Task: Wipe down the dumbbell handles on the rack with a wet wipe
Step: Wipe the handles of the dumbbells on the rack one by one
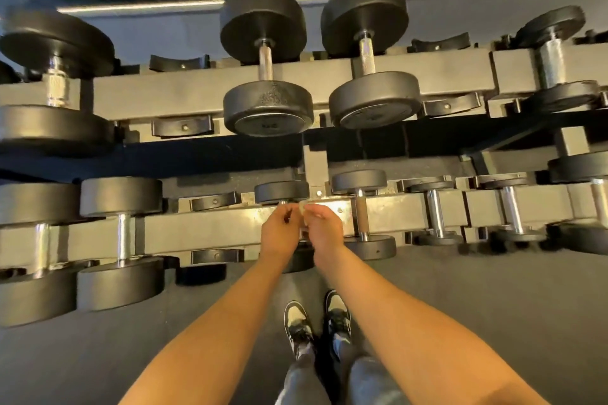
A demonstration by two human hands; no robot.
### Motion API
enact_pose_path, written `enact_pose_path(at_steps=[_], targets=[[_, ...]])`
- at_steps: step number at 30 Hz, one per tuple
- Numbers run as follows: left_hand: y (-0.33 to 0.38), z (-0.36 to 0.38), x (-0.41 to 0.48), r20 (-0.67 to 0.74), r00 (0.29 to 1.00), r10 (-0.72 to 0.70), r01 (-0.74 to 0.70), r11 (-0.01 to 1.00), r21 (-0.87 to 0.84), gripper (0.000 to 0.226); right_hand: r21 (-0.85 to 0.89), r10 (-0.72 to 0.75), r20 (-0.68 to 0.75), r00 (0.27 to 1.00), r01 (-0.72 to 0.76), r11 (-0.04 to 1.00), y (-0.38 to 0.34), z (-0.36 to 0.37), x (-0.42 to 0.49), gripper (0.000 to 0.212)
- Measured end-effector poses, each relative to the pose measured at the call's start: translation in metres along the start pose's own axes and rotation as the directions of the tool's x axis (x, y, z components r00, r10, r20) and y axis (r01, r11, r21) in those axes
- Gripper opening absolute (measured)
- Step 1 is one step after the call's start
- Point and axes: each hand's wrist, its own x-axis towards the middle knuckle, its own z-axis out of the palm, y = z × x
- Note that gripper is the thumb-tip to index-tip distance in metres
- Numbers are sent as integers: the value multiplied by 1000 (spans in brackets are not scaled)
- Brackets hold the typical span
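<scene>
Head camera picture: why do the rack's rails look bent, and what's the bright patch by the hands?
Head view: the wide-angle lens bows the rack toward the edges. Head view: light glares off the lower rail beyond the left hand and right hand. Head view: the far-left dumbbell handle is smeared; the wet wipe between the hands is too blurred for detail.

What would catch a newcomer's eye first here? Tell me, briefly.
Centre on the rack's upper tier sit two big black weights: the left dumbbell and the right dumbbell. Below them, over the lower tier, the left hand and right hand pinch a small pale wipe between them.
</scene>
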Motion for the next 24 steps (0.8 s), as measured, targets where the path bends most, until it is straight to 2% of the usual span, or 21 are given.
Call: enact_pose_path(at_steps=[2, 5, 8, 9, 11, 12, 15, 18, 21, 24], targets=[[-17, 2, 9, 34, 999, 3, -2, 999, -43, 24, 58, 10, 30, 1000, -11, 998, 12, 1, 10, 14], [-46, 1, 26, 77, 996, 43, -42, 999, -11, 18, -80, -76, 22, 997, 77, 994, 35, 5, 32, 17], [-77, 2, 48, 37, 998, 51, -52, 998, 43, 14, -249, -152, -14, 988, 144, 958, 61, 8, 56, 21], [-85, 3, 55, 8, 999, 31, -31, 999, 36, 14, -319, -181, -12, 983, 168, 933, 70, 6, 64, 23], [-99, 8, 68, -60, 998, -21, 21, 1000, -3, 12, -533, -269, -14, 963, 220, 817, 83, 1, 78, 29], [-107, 11, 75, -93, 995, -30, 29, 999, -20, 13, -580, -291, -4, 957, 235, 780, 89, -1, 85, 30], [-123, 23, 91, -154, 988, -28, 14, 996, -88, 13, -638, -328, 9, 944, 258, 725, 107, -7, 111, 33], [-129, 38, 102, -126, 992, -10, -7, 991, -132, 12, -649, -348, 37, 937, 287, 704, 124, -8, 132, 27], [-139, 48, 112, -133, 991, 12, -27, 994, -109, 15, -682, -378, 57, 924, 313, 661, 141, -10, 145, 21], [-153, 49, 111, -117, 993, 2, -6, 999, -36, 15, -774, -406, 59, 912, 299, 559, 149, -13, 147, 21]])
